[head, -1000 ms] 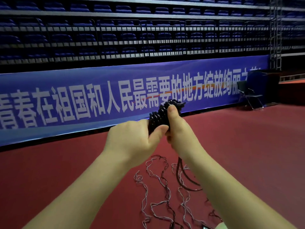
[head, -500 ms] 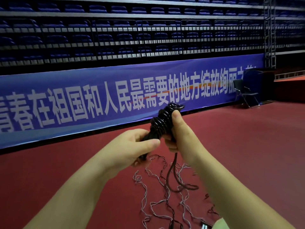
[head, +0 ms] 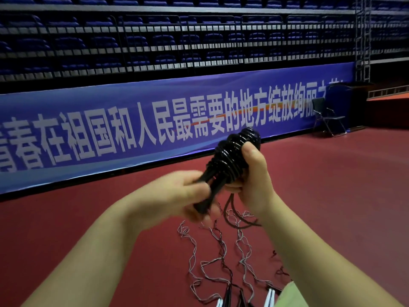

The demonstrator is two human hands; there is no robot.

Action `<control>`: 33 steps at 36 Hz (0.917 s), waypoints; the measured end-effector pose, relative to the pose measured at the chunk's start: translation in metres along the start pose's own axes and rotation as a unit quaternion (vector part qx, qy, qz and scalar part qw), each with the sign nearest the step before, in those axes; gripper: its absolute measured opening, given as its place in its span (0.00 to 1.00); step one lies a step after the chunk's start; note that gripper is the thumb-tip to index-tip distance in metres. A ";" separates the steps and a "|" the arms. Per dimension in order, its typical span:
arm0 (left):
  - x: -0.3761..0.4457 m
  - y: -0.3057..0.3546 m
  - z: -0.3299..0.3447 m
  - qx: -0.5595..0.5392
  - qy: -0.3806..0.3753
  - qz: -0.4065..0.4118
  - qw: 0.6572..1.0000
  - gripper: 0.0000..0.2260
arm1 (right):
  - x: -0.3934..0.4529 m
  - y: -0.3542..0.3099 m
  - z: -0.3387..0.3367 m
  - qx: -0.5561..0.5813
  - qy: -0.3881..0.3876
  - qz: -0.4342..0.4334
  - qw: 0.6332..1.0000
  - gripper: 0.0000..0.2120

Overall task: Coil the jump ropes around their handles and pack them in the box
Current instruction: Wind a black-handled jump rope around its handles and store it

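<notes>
While my right hand (head: 254, 173) clamps the coiled black rope (head: 232, 158) against its handles (head: 208, 193) up at chest height, my left hand (head: 177, 196) — blurred — looks curled round the handles' lower end. If either grip slackens, I reckon the springy turns will slide off, and the hanging tail (head: 234, 216) could snag the loose ropes (head: 221, 251) on the floor — no box in view.
</notes>
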State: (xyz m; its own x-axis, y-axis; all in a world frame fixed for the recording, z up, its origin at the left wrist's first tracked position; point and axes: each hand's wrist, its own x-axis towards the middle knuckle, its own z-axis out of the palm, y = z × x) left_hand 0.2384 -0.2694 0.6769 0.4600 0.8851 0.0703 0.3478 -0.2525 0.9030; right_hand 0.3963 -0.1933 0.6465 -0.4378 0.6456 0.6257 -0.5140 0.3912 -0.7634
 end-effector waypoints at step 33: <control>0.007 -0.027 -0.004 0.266 0.324 -0.031 0.907 0.32 | -0.006 0.008 -0.002 -0.245 -0.010 0.183 0.952 0.29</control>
State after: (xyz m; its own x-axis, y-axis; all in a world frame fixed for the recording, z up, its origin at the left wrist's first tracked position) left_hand 0.2291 -0.2544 0.6550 -0.0911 0.9046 0.4163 0.7810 -0.1945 0.5934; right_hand 0.3967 -0.1928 0.6365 -0.5383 0.7866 0.3024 0.0788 0.4043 -0.9112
